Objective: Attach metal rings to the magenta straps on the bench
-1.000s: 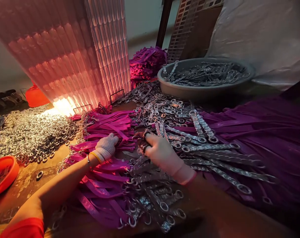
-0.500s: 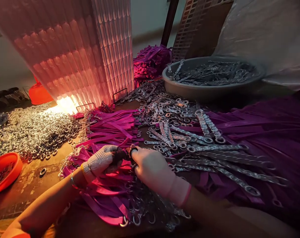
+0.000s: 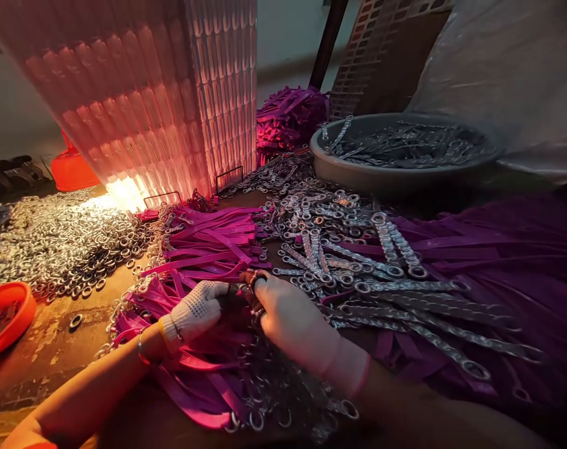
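My left hand (image 3: 196,313), in a dotted white work glove with dark fingertips, is closed in a pinch above a heap of purple straps (image 3: 203,240). Close beside it, my right hand (image 3: 295,321) is closed too, in a pale glove with dark fingertips. The fingers of both hands nearly meet, and what they hold is too dark and small to make out. Beneath and to the right of the right hand hangs a tangle of metal chain pieces (image 3: 287,380) with rings. Braided chain strips (image 3: 409,284) with ring ends lie to its right.
Loose metal rings (image 3: 72,249) are heaped at left, near an orange bowl (image 3: 28,321) and a single ring (image 3: 76,322). An orange lamp (image 3: 72,169) and ribbed clear plastic (image 3: 138,100) stand behind. A grey basin (image 3: 348,178) of chain strips is at back right; more purple straps (image 3: 489,240) lie at right.
Both hands stay close together and closed, with slight shifts at the wrists and fingers. My right hand has turned a little. The view has moved slightly; the piles look the same.
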Motion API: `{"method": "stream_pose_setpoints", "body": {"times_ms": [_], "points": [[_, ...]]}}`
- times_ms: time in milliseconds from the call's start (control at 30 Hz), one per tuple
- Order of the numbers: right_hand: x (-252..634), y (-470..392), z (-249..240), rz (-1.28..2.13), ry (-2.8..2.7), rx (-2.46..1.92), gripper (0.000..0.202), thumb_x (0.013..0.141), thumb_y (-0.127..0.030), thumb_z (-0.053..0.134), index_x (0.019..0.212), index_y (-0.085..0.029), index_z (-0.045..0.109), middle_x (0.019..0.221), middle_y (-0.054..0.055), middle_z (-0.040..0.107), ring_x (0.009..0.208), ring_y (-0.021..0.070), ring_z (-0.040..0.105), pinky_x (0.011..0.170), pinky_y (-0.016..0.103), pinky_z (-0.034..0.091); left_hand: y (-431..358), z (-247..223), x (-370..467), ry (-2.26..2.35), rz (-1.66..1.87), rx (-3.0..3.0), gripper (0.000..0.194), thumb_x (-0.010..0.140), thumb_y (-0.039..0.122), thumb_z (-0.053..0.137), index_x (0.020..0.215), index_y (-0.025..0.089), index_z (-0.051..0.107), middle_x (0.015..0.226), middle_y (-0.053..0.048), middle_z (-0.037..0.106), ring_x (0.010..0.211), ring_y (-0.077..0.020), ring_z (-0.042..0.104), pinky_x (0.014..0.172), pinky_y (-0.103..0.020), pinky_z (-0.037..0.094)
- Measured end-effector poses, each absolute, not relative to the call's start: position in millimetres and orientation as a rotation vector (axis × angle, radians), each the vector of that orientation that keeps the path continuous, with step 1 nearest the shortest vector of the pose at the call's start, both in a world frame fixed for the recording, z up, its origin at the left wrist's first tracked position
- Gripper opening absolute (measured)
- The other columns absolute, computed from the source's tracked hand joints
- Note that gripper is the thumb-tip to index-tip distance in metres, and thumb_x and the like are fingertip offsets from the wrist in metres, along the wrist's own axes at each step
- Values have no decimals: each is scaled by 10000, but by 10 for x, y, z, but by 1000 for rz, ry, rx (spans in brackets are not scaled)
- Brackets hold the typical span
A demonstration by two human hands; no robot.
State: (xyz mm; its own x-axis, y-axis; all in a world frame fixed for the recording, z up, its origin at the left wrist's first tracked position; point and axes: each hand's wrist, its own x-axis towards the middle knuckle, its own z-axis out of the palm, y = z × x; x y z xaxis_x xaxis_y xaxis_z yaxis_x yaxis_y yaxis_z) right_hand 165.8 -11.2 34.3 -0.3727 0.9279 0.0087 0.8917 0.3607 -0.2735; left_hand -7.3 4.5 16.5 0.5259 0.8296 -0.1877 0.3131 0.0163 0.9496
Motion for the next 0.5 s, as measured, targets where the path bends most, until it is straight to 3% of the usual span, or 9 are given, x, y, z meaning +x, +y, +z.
{"method": "stream_pose_setpoints", "body": {"times_ms": [67,167,267,500], "points": [[1677,-67,359,485,-2459,-1675,303,768,-47,499,1027,-149,618,1059,109,682,948,212,628,761,274,390,27,102,-91,1054,555,1408,254,838,340,530,869,125,663,552,30,495,423,-66,360,417,-184,314],[1677,-35,351,605,-2476,-1842,270,757,-93,520,998,-168,618,940,94,719,869,235,668,653,286,373,-19,7,-94,1112,638,1417,213,810,315,570,816,120,656,632,-2,559,493,-78,418,451,-185,344],[1650,-76,343,512,-2498,-1921,236,772,-121,503,973,-166,618,873,104,725,824,262,686,593,298,348,-64,-39,-79,1204,696,1621,206,811,288,572,753,112,660,701,-26,601,618,-114,477,543,-204,399],[1613,-235,328,262,-2691,-1744,218,780,-105,473,947,-127,611,791,139,716,761,263,700,534,296,318,-81,-44,-47,1174,690,1716,188,809,255,577,726,109,662,688,-24,609,659,-133,488,585,-221,414]]}}
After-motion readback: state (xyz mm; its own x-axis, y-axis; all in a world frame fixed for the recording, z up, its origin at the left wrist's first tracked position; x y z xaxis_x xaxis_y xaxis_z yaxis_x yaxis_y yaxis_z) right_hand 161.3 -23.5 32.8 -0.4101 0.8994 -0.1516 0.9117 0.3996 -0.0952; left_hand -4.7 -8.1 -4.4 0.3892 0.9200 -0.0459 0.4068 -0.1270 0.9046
